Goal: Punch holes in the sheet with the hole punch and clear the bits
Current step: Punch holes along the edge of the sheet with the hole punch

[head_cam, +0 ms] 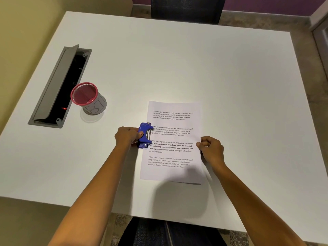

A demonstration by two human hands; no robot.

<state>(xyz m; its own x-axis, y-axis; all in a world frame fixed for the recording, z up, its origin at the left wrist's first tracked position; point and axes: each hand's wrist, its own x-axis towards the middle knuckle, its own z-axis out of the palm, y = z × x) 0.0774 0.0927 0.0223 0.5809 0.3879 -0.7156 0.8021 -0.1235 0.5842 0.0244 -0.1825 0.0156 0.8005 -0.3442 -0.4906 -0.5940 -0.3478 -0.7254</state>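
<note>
A printed white sheet (173, 173) lies flat on the white table (177, 59), near its front middle. A blue hole punch (144, 134) sits over the middle of the sheet's left edge. My left hand (126, 135) grips the punch from the left, thumb on its top. My right hand (211, 150) pinches the sheet's right edge with curled fingers. No paper bits are visible on the table.
A pink mesh cup (87, 97) wrapped in grey paper stands to the left of the sheet. Beyond it an open grey cable tray (58, 86) is sunk into the table. A dark chair (186, 8) stands at the far side.
</note>
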